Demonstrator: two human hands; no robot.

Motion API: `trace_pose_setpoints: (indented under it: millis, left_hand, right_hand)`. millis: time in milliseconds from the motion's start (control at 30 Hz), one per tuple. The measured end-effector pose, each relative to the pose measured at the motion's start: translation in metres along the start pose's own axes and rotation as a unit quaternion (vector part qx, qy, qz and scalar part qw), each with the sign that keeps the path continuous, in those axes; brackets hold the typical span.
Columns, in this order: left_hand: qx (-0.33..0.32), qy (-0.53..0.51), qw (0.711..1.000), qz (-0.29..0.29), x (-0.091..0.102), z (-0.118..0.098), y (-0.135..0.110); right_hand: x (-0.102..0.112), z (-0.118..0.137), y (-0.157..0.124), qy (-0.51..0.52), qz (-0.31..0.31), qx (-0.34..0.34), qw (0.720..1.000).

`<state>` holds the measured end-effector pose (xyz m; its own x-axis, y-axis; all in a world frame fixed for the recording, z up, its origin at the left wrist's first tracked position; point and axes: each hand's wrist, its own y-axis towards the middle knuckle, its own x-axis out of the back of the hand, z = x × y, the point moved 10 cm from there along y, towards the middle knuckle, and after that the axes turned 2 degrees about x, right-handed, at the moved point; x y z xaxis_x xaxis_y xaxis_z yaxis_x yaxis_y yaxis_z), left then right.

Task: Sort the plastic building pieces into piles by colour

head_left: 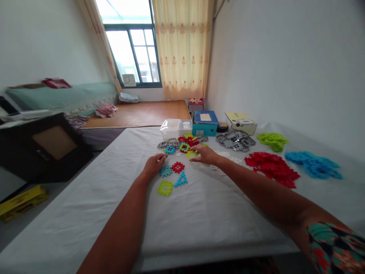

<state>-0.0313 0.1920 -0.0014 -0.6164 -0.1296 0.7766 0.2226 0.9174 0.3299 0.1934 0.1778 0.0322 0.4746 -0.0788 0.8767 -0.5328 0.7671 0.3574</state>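
Observation:
Flat plastic lattice pieces lie on a table covered with a white cloth (199,213). My left hand (154,164) rests on the cloth with fingers curled, touching a teal square piece (165,171). Beside it lie a red piece (178,167), a blue triangle (181,179) and a lime square (165,188). My right hand (204,154) reaches over a mixed cluster of joined pieces (182,144), fingertips on a lime piece (192,154). Whether it grips that piece I cannot make out.
Sorted heaps lie to the right: grey (236,140), lime (273,140), red (272,167), blue (313,164), with white pieces (225,156) under my right forearm. A clear tub (171,128), a blue box (205,122) and a cardboard box (241,122) stand at the far edge. A dark cabinet (45,146) stands left.

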Motion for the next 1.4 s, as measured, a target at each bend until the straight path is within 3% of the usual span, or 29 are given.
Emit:
trace_pose_setpoints:
  millis: [100, 167, 300, 433, 533, 633, 700, 800, 867, 1033, 1233, 1333, 1400]
  left_hand:
    - [0.005, 0.007, 1.000, 0.003, 0.000, 0.003, 0.002]
    - [0.006, 0.015, 1.000, 0.007, 0.000, 0.004, 0.003]
    - [0.016, 0.040, 0.999, 0.014, -0.001, 0.005, 0.003]
    - [0.036, 0.058, 0.997, 0.025, -0.002, 0.007, 0.004]
    - [0.048, 0.057, 0.997, 0.028, -0.003, 0.010, 0.005]
    - [0.063, 0.043, 0.997, 0.026, -0.001, 0.013, 0.005]
    - [0.075, 0.030, 0.997, 0.021, 0.003, 0.015, 0.005]
    - [0.090, 0.012, 0.996, 0.009, 0.008, 0.016, 0.004]
    - [0.092, 0.005, 0.996, 0.006, 0.011, 0.015, 0.004]
    - [0.078, 0.006, 0.997, 0.009, 0.010, 0.017, 0.007]
    - [0.064, 0.024, 0.998, 0.015, 0.008, 0.022, 0.011]
    - [0.069, 0.031, 0.997, 0.021, 0.005, 0.025, 0.011]
    - [0.072, 0.031, 0.997, 0.019, 0.005, 0.027, 0.011]
  right_hand:
    - [0.024, 0.004, -0.042, 0.027, -0.015, 0.003, 1.000]
    - [0.049, -0.017, -0.073, 0.014, -0.042, -0.022, 0.999]
    - [0.118, -0.111, -0.136, -0.079, -0.099, -0.142, 0.982]
    - [0.191, -0.224, -0.210, -0.166, -0.148, -0.322, 0.920]
    - [0.212, -0.283, -0.252, -0.211, -0.134, -0.414, 0.875]
    - [0.212, -0.317, -0.263, -0.239, -0.101, -0.444, 0.858]
    - [0.217, -0.329, -0.259, -0.254, -0.105, -0.439, 0.855]
    - [0.244, -0.341, -0.260, -0.278, -0.143, -0.443, 0.840]
    - [0.255, -0.352, -0.269, -0.270, -0.121, -0.459, 0.838]
    - [0.227, -0.352, -0.304, -0.189, 0.040, -0.476, 0.858]
    - [0.204, -0.330, -0.330, -0.207, 0.067, -0.484, 0.847]
    - [0.214, -0.334, -0.334, -0.243, 0.067, -0.508, 0.824]
    - [0.222, -0.328, -0.318, -0.281, 0.040, -0.482, 0.829]
